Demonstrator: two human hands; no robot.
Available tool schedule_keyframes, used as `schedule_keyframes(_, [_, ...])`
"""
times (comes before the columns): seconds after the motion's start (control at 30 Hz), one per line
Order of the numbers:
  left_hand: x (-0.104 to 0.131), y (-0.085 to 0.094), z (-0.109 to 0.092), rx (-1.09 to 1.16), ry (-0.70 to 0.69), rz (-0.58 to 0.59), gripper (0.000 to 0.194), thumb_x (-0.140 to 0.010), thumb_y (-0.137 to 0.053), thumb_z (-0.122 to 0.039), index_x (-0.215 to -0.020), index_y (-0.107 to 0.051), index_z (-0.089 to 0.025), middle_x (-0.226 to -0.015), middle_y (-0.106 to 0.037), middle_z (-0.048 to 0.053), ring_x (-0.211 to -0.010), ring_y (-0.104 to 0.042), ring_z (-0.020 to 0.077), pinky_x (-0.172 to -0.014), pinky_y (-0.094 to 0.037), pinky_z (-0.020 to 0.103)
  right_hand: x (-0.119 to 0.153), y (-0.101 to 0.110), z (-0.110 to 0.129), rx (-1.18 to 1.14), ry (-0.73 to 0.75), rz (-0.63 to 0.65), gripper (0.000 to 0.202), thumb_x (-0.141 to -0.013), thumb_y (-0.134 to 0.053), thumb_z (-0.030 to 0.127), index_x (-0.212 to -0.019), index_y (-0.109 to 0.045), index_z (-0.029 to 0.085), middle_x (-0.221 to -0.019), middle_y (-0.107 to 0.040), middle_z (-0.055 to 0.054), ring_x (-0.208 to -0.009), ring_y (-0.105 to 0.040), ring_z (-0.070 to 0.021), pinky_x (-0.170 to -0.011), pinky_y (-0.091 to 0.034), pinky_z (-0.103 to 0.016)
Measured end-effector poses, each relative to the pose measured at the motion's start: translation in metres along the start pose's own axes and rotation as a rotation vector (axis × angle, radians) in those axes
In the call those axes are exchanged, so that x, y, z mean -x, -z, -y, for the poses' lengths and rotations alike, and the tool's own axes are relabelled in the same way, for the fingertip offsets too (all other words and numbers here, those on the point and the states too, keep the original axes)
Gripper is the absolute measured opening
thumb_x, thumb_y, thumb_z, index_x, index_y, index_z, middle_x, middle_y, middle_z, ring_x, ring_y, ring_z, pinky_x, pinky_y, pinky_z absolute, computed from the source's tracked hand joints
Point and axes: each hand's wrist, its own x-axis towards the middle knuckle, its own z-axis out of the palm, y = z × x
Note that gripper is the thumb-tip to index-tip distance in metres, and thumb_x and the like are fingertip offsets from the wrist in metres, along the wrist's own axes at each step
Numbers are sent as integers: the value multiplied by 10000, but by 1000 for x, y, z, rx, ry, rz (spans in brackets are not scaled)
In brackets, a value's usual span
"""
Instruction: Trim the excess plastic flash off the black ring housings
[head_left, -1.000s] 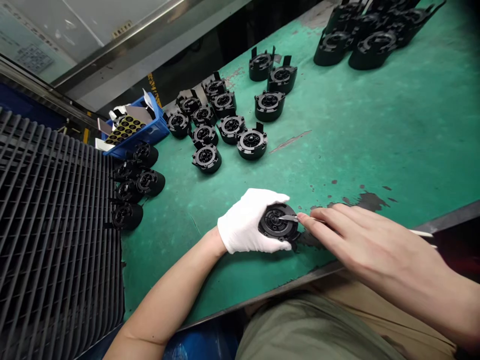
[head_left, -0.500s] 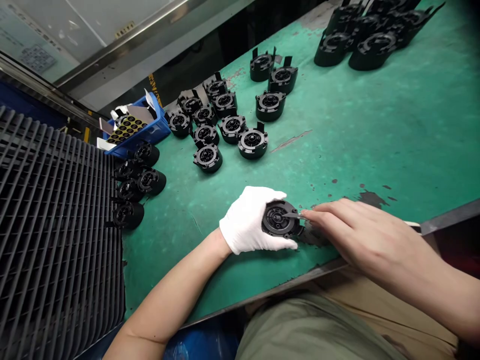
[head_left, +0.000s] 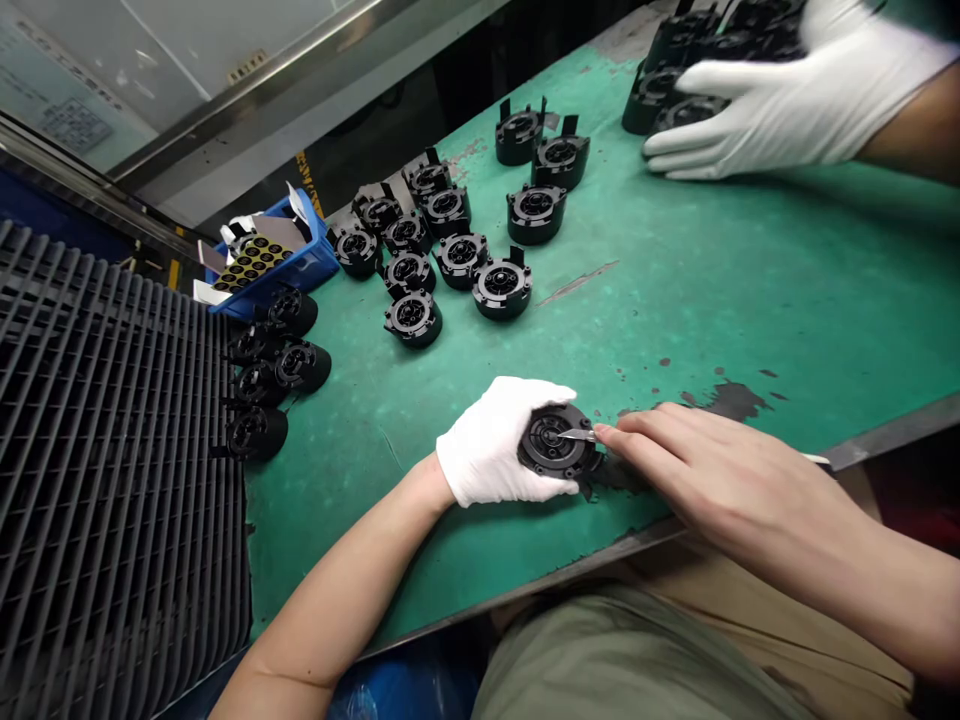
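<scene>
My left hand (head_left: pixel 499 440), in a white glove, grips a round black plastic housing (head_left: pixel 538 462) from its left side, fingers and thumb around its rim. Rings and small holes show on the housing's upper face. My bare right hand (head_left: pixel 697 460) is closed on a craft knife (head_left: pixel 576 435). The knife's thin pointed metal blade reaches onto the housing near its centre. Most of the knife's handle is hidden under the hand; a pale end shows behind it.
Several similar black housings (head_left: pixel 502 288) stand on the green table mat (head_left: pixel 585 340). A blue bin (head_left: pixel 300 262) holds sheets of round stickers. Grey slatted racks (head_left: pixel 112 470) border the left. A co-worker's white-gloved hand (head_left: pixel 802 105) is at the housings at the upper right.
A co-worker's gloved hand has come in at the upper right, over the group of housings. My hands have shifted slightly left, and the blade has turned a little on the housing.
</scene>
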Motion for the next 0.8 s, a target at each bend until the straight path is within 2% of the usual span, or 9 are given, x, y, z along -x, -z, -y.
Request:
schedule_keyframes(0.17, [3,-1,2,-41,17,-8,1153,-836,-1175,-810,-1730,-664,-293,-1656,-815,205,-1552,-828,468,-1368,-717,713,0,-1,-10,-92,26,-28,361,-1211,-522,12,-1383,-806,153,-1149,-874,-112,-944,-784,-259,-845,-610,-401])
schedule_keyframes(0.3, [6,-10,9,-152,61,-210,1369,-724,-1188,-933,-1749,-601,-241,-1616,-783,240,-1529,-817,488,-1347,-719,741,9,0,-17,-217,-165,-119,302,-1255,-638,132,-1509,-774,224,-1241,-908,-117,-1025,-862,-283,-878,-659,-403])
schedule_keyframes(0.37, [7,-14,11,-220,101,-265,1481,-652,-1156,-1026,-1750,-593,-206,-1579,-772,245,-1508,-810,501,-1326,-725,749,15,1,-15,-246,-216,-139,319,-1249,-671,177,-1544,-771,243,-1274,-916,-119,-1024,-876,-297,-865,-673,-419])
schedule_keyframes(0.43, [7,-17,11,-254,127,-237,1476,-644,-1101,-1098,-1712,-635,-191,-1515,-780,229,-1446,-822,491,-1283,-744,737,17,0,-10,-248,-216,-101,373,-1241,-623,156,-1564,-781,257,-1299,-923,-121,-1032,-885,-312,-844,-671,-436])
schedule_keyframes(0.53, [6,-16,9,-238,157,-176,1425,-671,-1073,-1117,-1676,-685,-185,-1492,-790,225,-1437,-824,492,-1276,-747,734,12,-3,-6,-168,-229,-19,463,-1223,-565,76,-1576,-800,262,-1340,-926,-141,-1076,-886,-338,-852,-645,-462])
schedule_keyframes(0.67, [2,-12,6,-206,196,-166,1532,-551,-1170,-1053,-1732,-664,-219,-1621,-786,248,-1577,-789,548,-1392,-679,800,-1,-11,-9,-57,-129,-1,441,-1209,-579,43,-1546,-815,203,-1270,-925,-134,-1021,-844,-318,-857,-598,-453])
schedule_keyframes(0.8, [-1,-9,5,-168,163,-130,1469,-521,-1217,-994,-1684,-708,-255,-1602,-833,221,-1547,-832,546,-1396,-682,796,-4,-14,-9,-40,-121,18,500,-1182,-578,13,-1581,-818,194,-1283,-921,-135,-1060,-831,-324,-889,-578,-452])
